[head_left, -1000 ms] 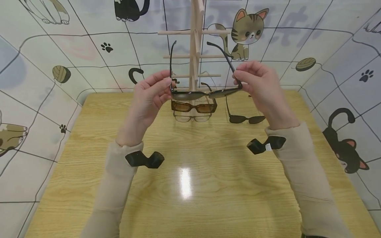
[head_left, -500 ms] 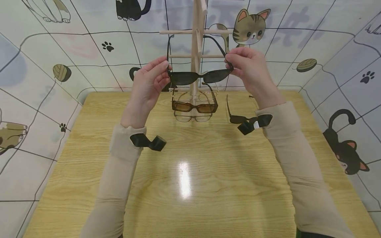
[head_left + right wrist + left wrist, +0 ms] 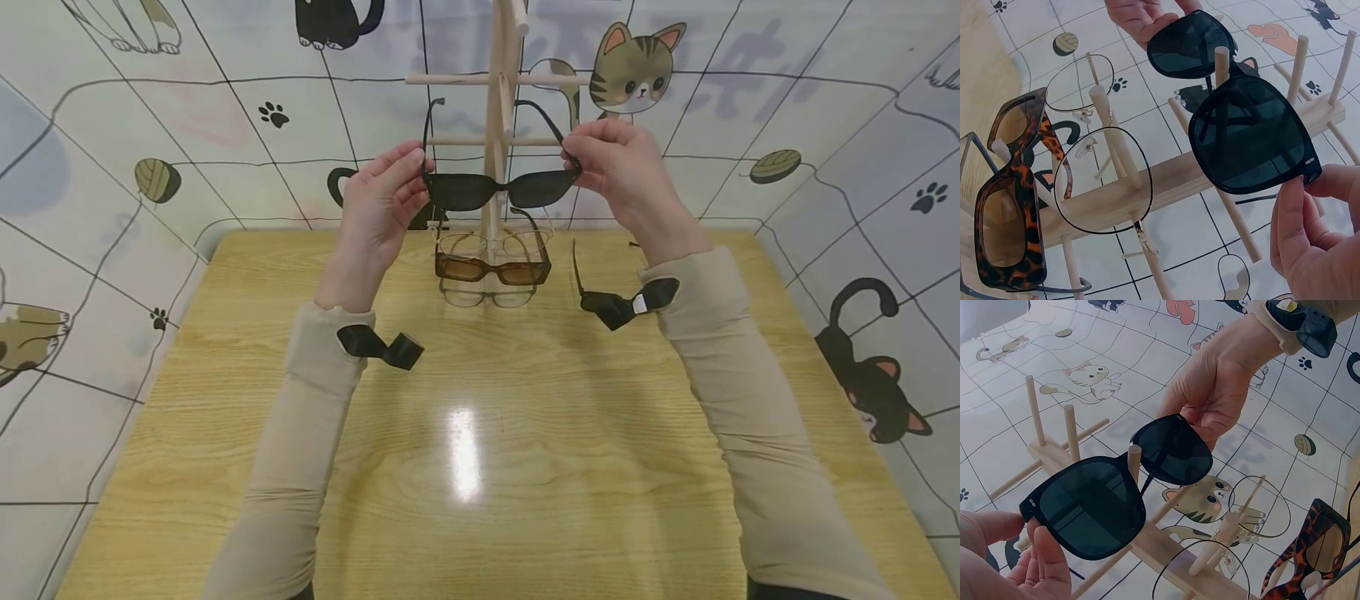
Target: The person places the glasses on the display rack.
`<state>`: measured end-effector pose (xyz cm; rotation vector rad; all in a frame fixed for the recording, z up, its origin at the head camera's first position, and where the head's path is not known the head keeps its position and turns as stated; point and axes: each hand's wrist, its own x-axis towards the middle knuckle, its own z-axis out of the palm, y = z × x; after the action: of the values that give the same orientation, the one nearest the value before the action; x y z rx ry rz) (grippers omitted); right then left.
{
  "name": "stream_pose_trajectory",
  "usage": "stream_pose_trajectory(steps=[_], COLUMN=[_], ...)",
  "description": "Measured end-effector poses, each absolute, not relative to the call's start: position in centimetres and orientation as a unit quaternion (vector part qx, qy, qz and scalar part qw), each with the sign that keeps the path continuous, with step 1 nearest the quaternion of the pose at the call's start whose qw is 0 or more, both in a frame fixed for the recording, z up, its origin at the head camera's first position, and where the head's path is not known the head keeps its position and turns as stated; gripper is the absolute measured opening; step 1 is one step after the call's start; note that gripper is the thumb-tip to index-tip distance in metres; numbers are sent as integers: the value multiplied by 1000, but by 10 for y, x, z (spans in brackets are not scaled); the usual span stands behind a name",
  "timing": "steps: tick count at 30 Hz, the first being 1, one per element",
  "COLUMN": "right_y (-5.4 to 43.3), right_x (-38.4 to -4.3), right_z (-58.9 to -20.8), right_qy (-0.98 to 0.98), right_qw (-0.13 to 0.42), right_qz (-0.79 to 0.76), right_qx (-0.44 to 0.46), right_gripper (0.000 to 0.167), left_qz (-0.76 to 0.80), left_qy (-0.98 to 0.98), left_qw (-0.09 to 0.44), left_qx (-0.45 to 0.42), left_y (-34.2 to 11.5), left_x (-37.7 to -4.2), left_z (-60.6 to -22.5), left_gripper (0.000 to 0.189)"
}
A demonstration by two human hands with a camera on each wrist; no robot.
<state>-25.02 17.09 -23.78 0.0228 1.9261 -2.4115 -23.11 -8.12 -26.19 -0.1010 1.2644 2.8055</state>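
Both hands hold one pair of black sunglasses in front of the wooden display stand. My left hand pinches the frame's left end by the hinge, and my right hand pinches the right end. The temples are unfolded and point back toward the stand. Seen from the left wrist, a peg pokes out at the bridge between the dark lenses. The right wrist view has the same peg right under the bridge.
Lower on the stand hang gold wire-rimmed glasses, tortoiseshell sunglasses and clear-lensed glasses. Another dark pair of sunglasses lies on the wooden table, partly hidden by the right wrist's camera. Bare pegs stick out above.
Both hands have lifted the sunglasses up and away toward the stand, and the lenses have turned to face the head view. In the last half second they have shifted only slightly.
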Motion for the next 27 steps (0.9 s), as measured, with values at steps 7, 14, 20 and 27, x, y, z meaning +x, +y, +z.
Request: stream_pose_trajectory(steps=[7, 14, 20, 27], right_y=[173, 172, 172, 174], right_x=[-250, -249, -249, -246], right_z=[-239, -242, -244, -244], right_qy=[630, 628, 632, 647], right_qw=[44, 48, 48, 50], right_qz=[-775, -777, -773, -761], right_qx=[17, 14, 14, 18], right_gripper=[7, 7, 7, 10], left_qz=[905, 896, 889, 879], left_qy=[423, 441, 452, 472], left_qw=[33, 45, 55, 61], left_qx=[-43, -41, -38, -43], left_y=[-83, -86, -87, -89], left_x=[-233, -235, -235, -236], left_z=[-264, -269, -270, -274], left_gripper=[13, 16, 10, 13])
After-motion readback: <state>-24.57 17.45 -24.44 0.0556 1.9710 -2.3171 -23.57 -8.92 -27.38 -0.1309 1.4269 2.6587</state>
